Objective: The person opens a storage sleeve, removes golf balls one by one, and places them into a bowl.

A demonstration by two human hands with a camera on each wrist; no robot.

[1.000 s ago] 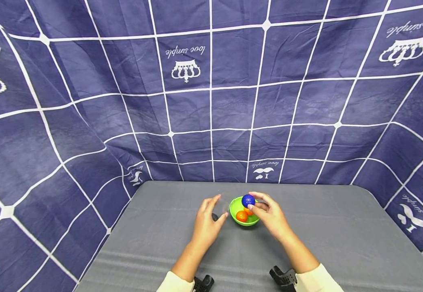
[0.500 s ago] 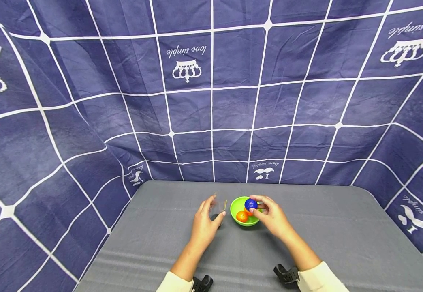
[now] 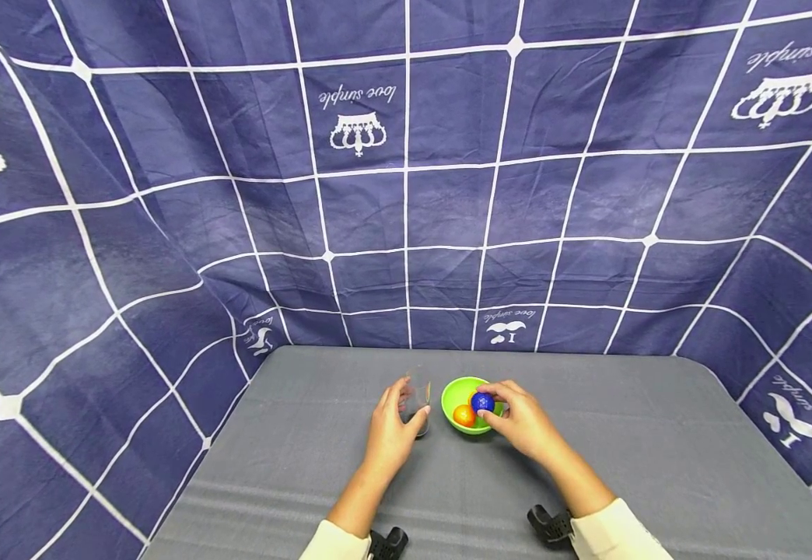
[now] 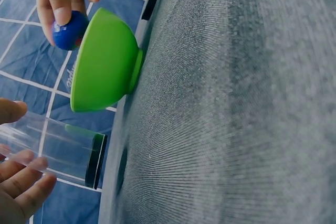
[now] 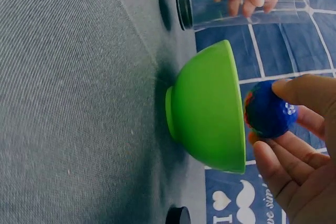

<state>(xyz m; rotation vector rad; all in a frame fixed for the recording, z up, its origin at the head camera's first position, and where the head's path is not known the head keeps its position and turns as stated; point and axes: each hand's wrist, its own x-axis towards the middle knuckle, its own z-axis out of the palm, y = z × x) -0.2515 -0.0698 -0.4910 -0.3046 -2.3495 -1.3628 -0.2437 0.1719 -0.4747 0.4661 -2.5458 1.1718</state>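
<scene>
My right hand pinches a blue dimpled ball between thumb and fingers, right at the rim of a green bowl. Inside the bowl lies an orange ball; more orange shows behind the blue ball. To the bowl's left, my left hand holds a clear cylinder upright, thumb on one side and fingers on the other. The cylinder has a black base, close over the table, and nothing shows inside it. In the right wrist view the blue ball is just outside the bowl's mouth.
A grey cloth-covered table spreads under both hands. Behind and beside it hangs a blue curtain with white grid lines. A black strap mount sits at the right wrist, another mount at the left.
My right hand has lowered the blue ball toward the bowl and slightly right. The cylinder in my left hand has come down and now shows more clearly. The bowl stays in place.
</scene>
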